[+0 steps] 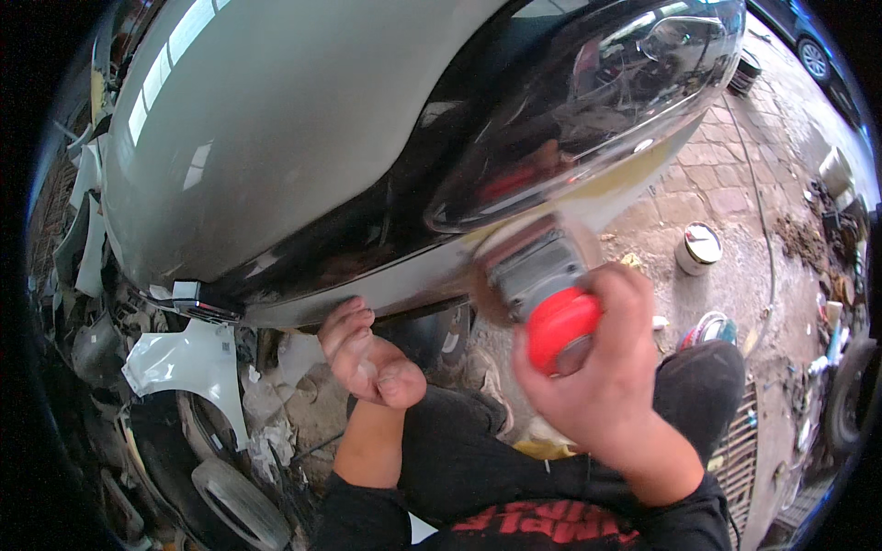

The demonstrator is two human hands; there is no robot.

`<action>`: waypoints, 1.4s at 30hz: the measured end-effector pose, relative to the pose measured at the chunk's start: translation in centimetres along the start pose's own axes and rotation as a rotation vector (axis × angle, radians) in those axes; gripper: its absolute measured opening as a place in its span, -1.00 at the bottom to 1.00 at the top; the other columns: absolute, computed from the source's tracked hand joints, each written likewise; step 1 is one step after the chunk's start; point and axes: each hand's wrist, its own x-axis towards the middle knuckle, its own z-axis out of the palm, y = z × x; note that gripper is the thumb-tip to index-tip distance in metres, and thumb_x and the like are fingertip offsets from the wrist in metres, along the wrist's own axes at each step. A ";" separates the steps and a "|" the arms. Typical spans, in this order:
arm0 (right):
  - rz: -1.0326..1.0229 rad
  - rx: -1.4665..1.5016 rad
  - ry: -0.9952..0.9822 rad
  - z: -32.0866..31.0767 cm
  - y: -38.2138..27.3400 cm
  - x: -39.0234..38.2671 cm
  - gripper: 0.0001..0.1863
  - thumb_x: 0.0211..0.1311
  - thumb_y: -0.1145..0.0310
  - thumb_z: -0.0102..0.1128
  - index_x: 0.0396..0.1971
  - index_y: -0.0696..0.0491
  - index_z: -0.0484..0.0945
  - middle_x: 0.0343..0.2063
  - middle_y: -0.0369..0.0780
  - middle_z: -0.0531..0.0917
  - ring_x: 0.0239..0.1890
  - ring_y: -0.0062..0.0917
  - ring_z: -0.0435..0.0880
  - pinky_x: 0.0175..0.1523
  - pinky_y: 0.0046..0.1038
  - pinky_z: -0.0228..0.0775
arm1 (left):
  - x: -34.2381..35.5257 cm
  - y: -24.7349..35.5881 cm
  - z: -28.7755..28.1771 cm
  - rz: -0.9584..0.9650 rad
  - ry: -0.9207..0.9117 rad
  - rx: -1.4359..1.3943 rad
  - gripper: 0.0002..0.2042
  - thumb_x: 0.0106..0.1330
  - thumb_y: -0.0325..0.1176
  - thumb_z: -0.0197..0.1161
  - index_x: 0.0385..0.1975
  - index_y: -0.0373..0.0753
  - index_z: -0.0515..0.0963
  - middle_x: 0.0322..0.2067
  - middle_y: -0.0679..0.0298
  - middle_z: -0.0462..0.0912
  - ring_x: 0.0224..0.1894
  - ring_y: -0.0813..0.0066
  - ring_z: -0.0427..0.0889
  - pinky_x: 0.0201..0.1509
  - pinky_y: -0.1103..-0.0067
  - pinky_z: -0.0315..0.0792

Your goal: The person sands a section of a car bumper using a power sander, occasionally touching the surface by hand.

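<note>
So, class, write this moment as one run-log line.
right hand: grips red-and-grey sander against car panel | left hand: fingers on panel's lower edge | paint tin on paving

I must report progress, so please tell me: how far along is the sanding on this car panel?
Done: a dull yellowish patch shows on the glossy dark panel. In hand: the right hand presses a red-capped sander to it; the left hand steadies the lower edge. Left: cannot tell.

grey sander (537, 275) with red grip, disc flat against lower edge of glossy car panel (303, 138), tilted
</note>
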 end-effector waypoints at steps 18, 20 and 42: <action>0.009 -0.101 0.134 -1.7 3.7 0.8 -0.32 -0.14 0.44 0.45 0.05 0.20 0.32 -0.16 -0.01 0.50 -0.11 -0.19 0.55 0.02 -0.27 0.42 | -0.2 0.2 -0.2 0.009 -0.009 0.059 -0.53 0.45 -0.05 -0.14 0.01 -0.40 0.39 -0.13 -0.02 0.50 -0.08 0.06 0.51 0.06 0.25 0.46; 0.063 -0.091 0.198 -2.1 3.9 1.6 -0.35 -0.11 0.45 0.43 0.04 0.21 0.32 -0.20 -0.03 0.50 -0.13 -0.23 0.55 0.01 -0.28 0.42 | -0.2 0.1 0.0 0.011 0.004 0.057 -0.52 0.45 -0.05 -0.15 0.01 -0.41 0.39 -0.13 -0.03 0.50 -0.09 0.05 0.51 0.05 0.25 0.46; 0.072 -0.076 0.204 -3.6 5.0 2.7 -0.36 -0.10 0.36 0.44 0.01 0.18 0.35 -0.19 0.04 0.49 -0.18 -0.07 0.55 -0.06 -0.19 0.43 | 0.0 0.5 0.1 0.014 -0.023 0.075 -0.49 0.47 -0.03 -0.24 0.04 -0.40 0.38 -0.11 0.00 0.51 -0.03 0.09 0.52 0.11 0.25 0.41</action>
